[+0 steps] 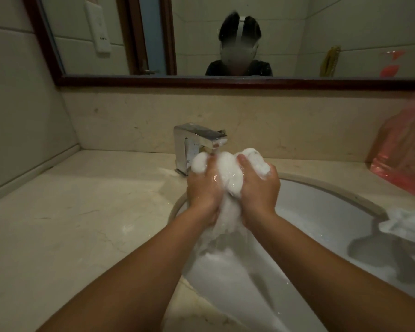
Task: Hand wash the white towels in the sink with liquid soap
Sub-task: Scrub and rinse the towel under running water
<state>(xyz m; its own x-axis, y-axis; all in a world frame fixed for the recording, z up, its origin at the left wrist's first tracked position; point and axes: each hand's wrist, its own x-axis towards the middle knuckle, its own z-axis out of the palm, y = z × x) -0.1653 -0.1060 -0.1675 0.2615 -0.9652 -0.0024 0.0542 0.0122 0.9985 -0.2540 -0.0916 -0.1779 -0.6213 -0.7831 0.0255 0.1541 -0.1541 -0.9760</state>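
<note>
A wet, sudsy white towel (229, 174) is bunched up between both my hands, just under the spout of the chrome faucet (197, 142). My left hand (203, 188) grips its left side and my right hand (260, 190) grips its right side. The towel's lower part hangs down between my wrists and water runs off it into the white oval sink (321, 204). Foamy water lies in the basin below. A second white towel (407, 224) is draped over the sink's right rim. No soap bottle is in view.
The beige marble counter (82, 224) spreads to the left of the sink. A pink plastic bag (403, 159) sits on the counter at the far right. A dark-framed mirror (225, 81) hangs above the backsplash and reflects a person.
</note>
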